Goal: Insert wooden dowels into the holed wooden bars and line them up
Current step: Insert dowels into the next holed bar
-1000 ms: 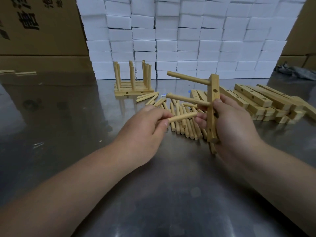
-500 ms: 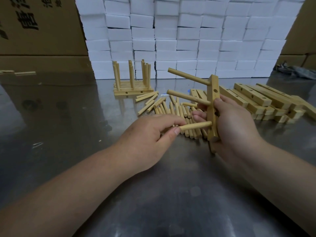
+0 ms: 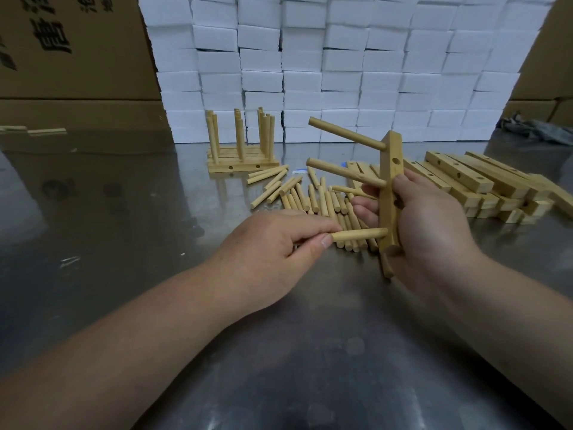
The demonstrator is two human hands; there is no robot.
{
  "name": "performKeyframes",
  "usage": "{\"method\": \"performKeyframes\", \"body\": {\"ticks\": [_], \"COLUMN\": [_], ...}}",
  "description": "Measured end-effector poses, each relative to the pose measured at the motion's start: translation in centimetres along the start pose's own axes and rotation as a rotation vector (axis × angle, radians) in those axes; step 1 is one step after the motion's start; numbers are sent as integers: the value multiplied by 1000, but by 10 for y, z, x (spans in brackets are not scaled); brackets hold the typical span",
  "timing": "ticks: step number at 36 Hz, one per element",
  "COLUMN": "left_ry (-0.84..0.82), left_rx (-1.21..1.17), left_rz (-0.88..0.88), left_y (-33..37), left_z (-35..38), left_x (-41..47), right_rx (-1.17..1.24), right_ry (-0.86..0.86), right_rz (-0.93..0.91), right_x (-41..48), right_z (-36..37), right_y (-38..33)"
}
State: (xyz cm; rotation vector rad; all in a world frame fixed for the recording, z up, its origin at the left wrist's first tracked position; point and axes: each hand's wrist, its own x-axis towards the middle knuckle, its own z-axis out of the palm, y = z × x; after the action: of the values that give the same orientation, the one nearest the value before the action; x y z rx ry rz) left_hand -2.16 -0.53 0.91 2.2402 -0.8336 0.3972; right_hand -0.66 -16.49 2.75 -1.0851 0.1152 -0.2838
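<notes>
Both hands work on one holed bar.
Right hand (image 3: 431,231) grips the upright bar (image 3: 391,193); left hand (image 3: 273,246) pinches a dowel (image 3: 359,234) at its lowest hole.

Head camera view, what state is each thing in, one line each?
held bar, upright, carrying two seated dowels
right hand, grips held bar
left hand, pinches third dowel
third dowel, level, tip against held bar's lower end
loose dowels, lying heaped
finished bars, flat, pegs upright
spare bars, stacked, holes empty
</notes>
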Motion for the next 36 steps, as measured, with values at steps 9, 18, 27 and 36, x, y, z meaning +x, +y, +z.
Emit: {"method": "performKeyframes", "body": {"ticks": [9,18,27,36], "left_ry": [20,21,-17,-113], "left_rx": [-24,-26,-114,-198], "left_rz": [47,56,-62,-248], "left_y": [4,7,10,12], "left_z": [-2,-2,-2,-7], "left_x": [2,1,-1,0], "right_rx": [-62,-137,-160,-199], "right_ry": [-90,-139,-164,-166], "right_rz": [-57,-72,-99,-141], "right_x": [-10,-15,-19,-20], "right_z": [2,4,5,4], "right_y": [-1,3,4,10]}}
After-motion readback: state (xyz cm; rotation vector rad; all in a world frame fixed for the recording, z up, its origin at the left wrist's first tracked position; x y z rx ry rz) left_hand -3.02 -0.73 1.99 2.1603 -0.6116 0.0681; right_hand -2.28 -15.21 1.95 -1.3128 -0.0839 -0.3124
